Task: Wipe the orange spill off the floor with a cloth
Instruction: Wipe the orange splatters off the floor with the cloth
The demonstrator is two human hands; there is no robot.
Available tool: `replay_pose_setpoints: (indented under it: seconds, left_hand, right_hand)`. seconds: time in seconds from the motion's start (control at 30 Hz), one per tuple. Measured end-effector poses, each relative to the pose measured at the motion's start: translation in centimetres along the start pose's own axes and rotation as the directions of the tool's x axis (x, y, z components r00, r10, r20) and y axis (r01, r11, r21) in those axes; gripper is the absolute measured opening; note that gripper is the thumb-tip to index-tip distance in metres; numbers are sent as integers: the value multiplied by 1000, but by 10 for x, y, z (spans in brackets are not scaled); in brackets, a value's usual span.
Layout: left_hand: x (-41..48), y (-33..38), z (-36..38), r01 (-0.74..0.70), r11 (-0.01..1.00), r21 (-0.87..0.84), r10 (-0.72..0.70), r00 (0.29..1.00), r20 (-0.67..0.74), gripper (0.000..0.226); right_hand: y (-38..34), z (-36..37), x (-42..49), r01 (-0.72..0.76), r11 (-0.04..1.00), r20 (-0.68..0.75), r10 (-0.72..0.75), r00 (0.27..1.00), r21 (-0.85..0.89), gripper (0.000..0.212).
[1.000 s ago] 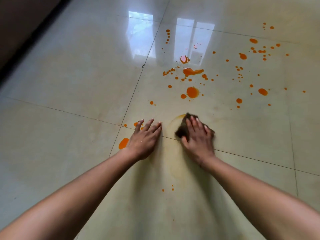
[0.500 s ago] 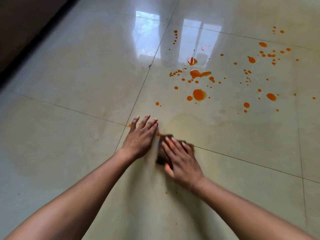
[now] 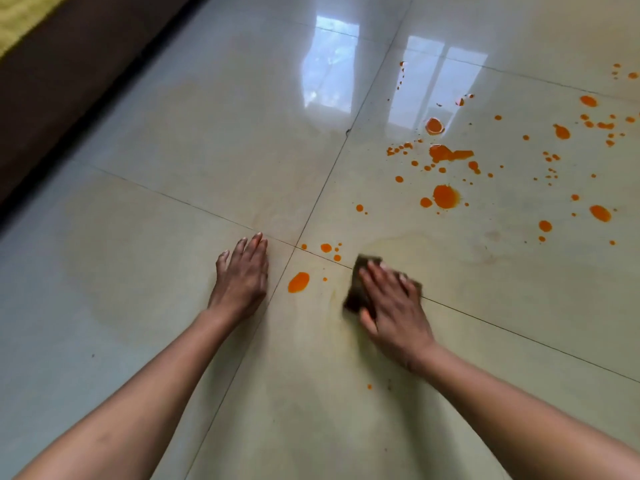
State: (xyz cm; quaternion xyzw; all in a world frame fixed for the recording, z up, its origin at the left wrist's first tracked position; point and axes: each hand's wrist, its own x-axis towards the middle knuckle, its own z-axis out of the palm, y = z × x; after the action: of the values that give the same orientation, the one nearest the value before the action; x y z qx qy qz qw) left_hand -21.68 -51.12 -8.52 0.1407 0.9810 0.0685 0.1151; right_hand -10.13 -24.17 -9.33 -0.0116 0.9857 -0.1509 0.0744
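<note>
Orange spill drops are scattered over the glossy beige tiled floor [image 3: 207, 168], with a large blob [image 3: 445, 196] further out and an oval drop [image 3: 298, 282] between my hands. My right hand [image 3: 391, 303] presses flat on a dark brown cloth [image 3: 356, 292], which sticks out under my fingers to the left; it looks motion-blurred. My left hand [image 3: 242, 275] rests flat on the floor, fingers together, holding nothing, just left of the tile joint. A faint yellowish smear [image 3: 415, 251] marks the floor beyond the cloth.
A dark brown skirting or furniture edge [image 3: 69, 81] runs along the upper left, with a yellow-green surface [image 3: 20, 15] in the corner. More orange droplets [image 3: 588, 126] spread to the far right. Window reflections [image 3: 329, 60] shine on the tiles.
My right hand has slid the cloth from beside the left hand out to the right. My left hand has shifted left, uncovering the oval drop and small droplets by the tile joint.
</note>
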Motion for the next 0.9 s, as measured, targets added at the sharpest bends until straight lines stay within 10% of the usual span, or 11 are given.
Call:
replay_pose_setpoints:
  seconds: [0.07,0.27,0.4,0.6,0.77,0.9]
  left_hand:
    - [-5,-11,9,-14,1000,-3,14,1000,15,63]
    - [-10,-20,16,-35,999,-32,35,999,6,63]
    - [-10,-22,23,-47,998,-48,45,998,-53,56]
    - [-12,-22,18,-64,996,-68,60,996,-61,53]
    - [-11,-22,23,-66,997,-51,62,996,-69,53]
    - [-12,-22,22,-68,997,-43,67,997,-43,55]
  right_hand:
    - [-32,-2,49,-148,988,-16,148,989,35,73]
    - [-36,10,-27,254,967,96,-256,962,32,74]
    - [-56,-3,95,-137,990,9,137,991,36,75]
    - [-78,12,-12,373,927,154,-374,915,33,73]
    - [-80,8,81,-42,999,38,41,998,20,71]
    - [-106,24,-13,327,943,164,-333,929,61,73]
